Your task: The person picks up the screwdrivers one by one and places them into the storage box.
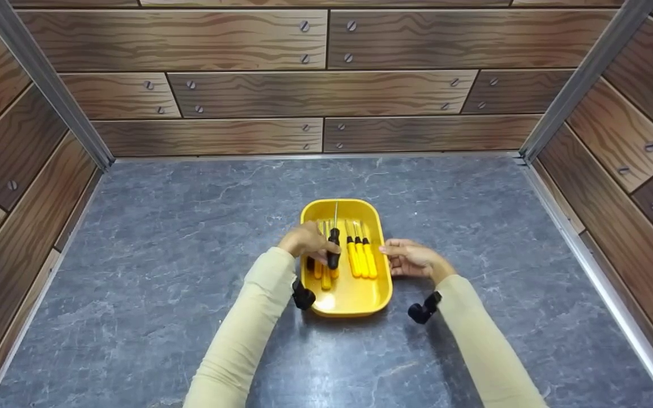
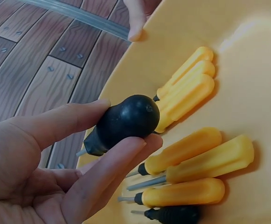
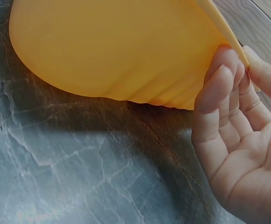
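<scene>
My left hand (image 1: 308, 240) pinches a black-handled screwdriver (image 1: 334, 249) over the yellow tray (image 1: 355, 303), its metal shaft pointing to the tray's far end. In the left wrist view the thumb and fingers hold the black handle (image 2: 130, 122). Three yellow screwdrivers (image 1: 363, 258) with black collars lie side by side in the tray's right half. Several more, among them a yellow-handled screwdriver (image 2: 210, 158) and a black one (image 2: 175, 214), lie on the left, partly hidden by my left hand in the head view. My right hand (image 3: 247, 135) pinches the tray's right rim, thumb inside, fingers outside.
The tray stands on a grey marbled tabletop (image 1: 190, 226). Wood-patterned walls (image 1: 247, 93) rise at the back and both sides, with metal strips (image 1: 604, 300) along the edges. A black wrist camera (image 1: 424, 309) sits beside each forearm.
</scene>
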`<state>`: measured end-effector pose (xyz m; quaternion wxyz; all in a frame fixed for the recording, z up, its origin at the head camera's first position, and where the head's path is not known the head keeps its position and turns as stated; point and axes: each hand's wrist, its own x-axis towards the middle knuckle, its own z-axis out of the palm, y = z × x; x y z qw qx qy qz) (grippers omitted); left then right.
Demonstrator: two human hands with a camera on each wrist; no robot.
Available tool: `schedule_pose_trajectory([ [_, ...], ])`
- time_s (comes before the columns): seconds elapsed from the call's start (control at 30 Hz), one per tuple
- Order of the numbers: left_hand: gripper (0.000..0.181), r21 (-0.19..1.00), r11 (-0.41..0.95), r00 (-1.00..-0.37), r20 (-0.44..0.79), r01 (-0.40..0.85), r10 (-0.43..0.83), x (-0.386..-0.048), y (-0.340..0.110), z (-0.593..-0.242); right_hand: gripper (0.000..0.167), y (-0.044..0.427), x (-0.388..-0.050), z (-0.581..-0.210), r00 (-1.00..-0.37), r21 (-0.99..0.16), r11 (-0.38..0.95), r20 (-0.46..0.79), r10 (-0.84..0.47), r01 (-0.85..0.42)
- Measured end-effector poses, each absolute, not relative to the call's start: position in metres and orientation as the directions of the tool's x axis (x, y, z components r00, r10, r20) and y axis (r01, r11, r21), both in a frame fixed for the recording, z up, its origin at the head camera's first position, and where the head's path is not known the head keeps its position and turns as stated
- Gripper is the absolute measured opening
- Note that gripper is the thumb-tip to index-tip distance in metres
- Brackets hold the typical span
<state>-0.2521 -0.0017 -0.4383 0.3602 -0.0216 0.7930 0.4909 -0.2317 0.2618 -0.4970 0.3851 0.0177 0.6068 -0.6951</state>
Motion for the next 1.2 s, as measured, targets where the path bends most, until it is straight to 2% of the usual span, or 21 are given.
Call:
schedule_pose_trajectory([
  [0.23,0.055,0.743,0.542,-0.727,-0.612,-0.394,0.311,-0.256,0.002,-0.441,0.017,0.262,-0.231,-0.497,-0.703,-0.831,0.032,-0.490,-0.515,0.556],
  [0.47,0.073,0.736,0.517,-0.741,-0.621,-0.438,0.257,-0.256,0.007,-0.445,0.015,0.263,-0.232,-0.498,-0.699,-0.829,0.031,-0.491,-0.520,0.559],
  [0.7,0.054,0.702,0.583,-0.745,-0.626,-0.409,0.230,-0.258,0.013,-0.450,0.015,0.262,-0.232,-0.498,-0.700,-0.831,0.045,-0.494,-0.515,0.554],
  [0.93,0.073,0.687,0.597,-0.742,-0.635,-0.414,0.217,-0.254,0.019,-0.445,0.019,0.262,-0.232,-0.499,-0.699,-0.835,0.045,-0.487,-0.523,0.548],
  [1.2,0.055,0.651,0.653,-0.760,-0.627,-0.388,0.174,-0.252,0.028,-0.445,0.020,0.262,-0.232,-0.498,-0.704,-0.831,0.051,-0.500,-0.504,0.554],
])
